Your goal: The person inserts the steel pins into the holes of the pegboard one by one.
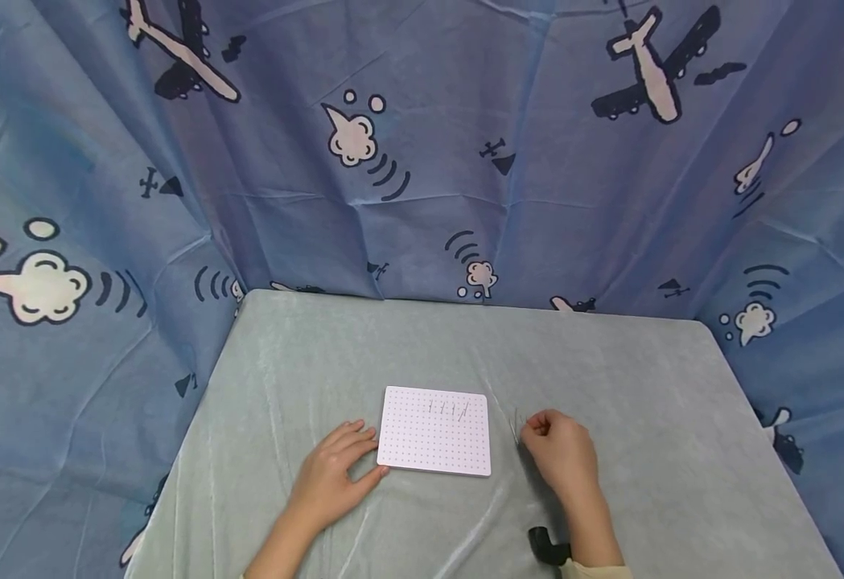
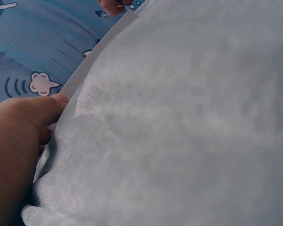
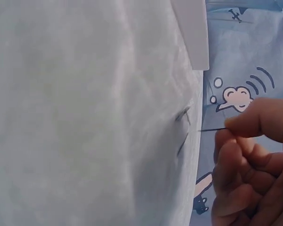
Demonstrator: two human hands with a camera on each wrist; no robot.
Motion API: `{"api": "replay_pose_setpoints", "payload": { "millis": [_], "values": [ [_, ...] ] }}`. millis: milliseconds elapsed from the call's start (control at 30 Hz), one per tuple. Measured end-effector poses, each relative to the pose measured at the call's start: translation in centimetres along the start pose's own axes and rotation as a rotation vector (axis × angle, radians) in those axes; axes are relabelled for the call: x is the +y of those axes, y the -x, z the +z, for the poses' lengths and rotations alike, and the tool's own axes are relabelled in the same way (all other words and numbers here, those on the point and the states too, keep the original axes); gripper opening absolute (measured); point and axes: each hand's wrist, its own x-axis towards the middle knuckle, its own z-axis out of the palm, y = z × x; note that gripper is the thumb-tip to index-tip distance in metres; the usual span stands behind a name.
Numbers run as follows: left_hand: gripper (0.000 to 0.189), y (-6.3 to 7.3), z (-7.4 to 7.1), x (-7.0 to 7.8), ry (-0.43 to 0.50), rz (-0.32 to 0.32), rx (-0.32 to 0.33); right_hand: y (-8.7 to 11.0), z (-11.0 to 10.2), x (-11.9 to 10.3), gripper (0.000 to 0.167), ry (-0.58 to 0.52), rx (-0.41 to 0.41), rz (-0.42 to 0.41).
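A white board with a grid of small holes (image 1: 429,452) lies on the cloth-covered table. Several thin pins (image 1: 442,408) stand in a row toward its far right part. My left hand (image 1: 331,476) rests at the board's left side, fingers extended, with the thumb touching the near left corner. Right of the board, my right hand (image 1: 562,452) pinches a thin dark pin (image 3: 212,129) between thumb and index finger. Below that pin, a few more loose pins (image 3: 182,143) lie on the cloth. Their exact number cannot be made out.
A pale grey-green cloth (image 1: 306,346) with soft creases covers the table. Blue curtains (image 1: 422,177) with airplane and cloud prints hang behind and at both sides. A black strap-like piece (image 1: 548,548) sits by the right wrist.
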Motion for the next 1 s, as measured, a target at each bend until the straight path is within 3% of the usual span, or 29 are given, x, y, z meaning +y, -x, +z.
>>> {"api": "replay_pose_setpoints", "payload": {
  "millis": [500,733,1000],
  "values": [
    [0.042,-0.1,-0.3,-0.1,-0.001,-0.022,-0.035,0.6,2.7,-2.7,0.005,-0.189,0.116,-0.181],
    [0.042,-0.1,-0.1,-0.1,-0.006,0.002,0.001,0.8,3.6,-3.9,0.009,-0.302,0.082,-0.245],
    [0.043,-0.1,-0.1,-0.2,0.010,0.006,0.004,0.5,4.2,-4.5,0.009,-0.300,0.029,-0.241]
  ]
}}
